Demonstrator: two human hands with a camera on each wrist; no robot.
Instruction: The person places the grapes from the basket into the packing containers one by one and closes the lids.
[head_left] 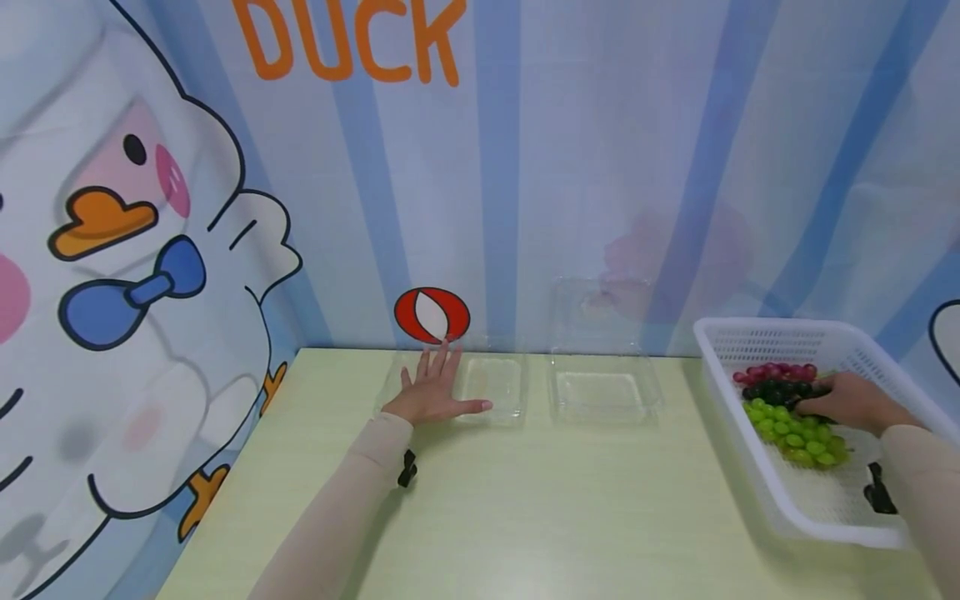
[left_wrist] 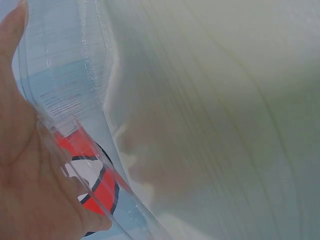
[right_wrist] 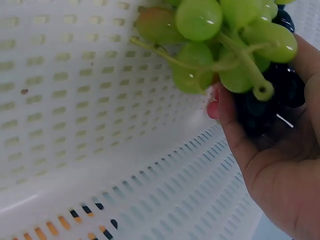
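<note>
Over a clear plastic box (head_left: 495, 385) at the table's far edge, my left hand (head_left: 431, 396) spreads its fingers and thumb. In the left wrist view the palm (left_wrist: 35, 185) lies against the box's transparent edge. My right hand (head_left: 858, 400) reaches into a white basket (head_left: 776, 323) and grips a bunch of black grapes (head_left: 772, 392). The right wrist view has the black grapes (right_wrist: 255, 107) between thumb and fingers. Green grapes (head_left: 798, 435) lie on the near side of that bunch, red grapes (head_left: 776, 372) on the far side.
A second clear plastic box (head_left: 597, 392) stands between the left box and the basket, its lid (head_left: 600, 321) raised against the striped backdrop (head_left: 577, 167). The pale table (head_left: 570, 500) ends at that printed cloth. The basket's perforated walls (right_wrist: 75, 100) rise around the grapes.
</note>
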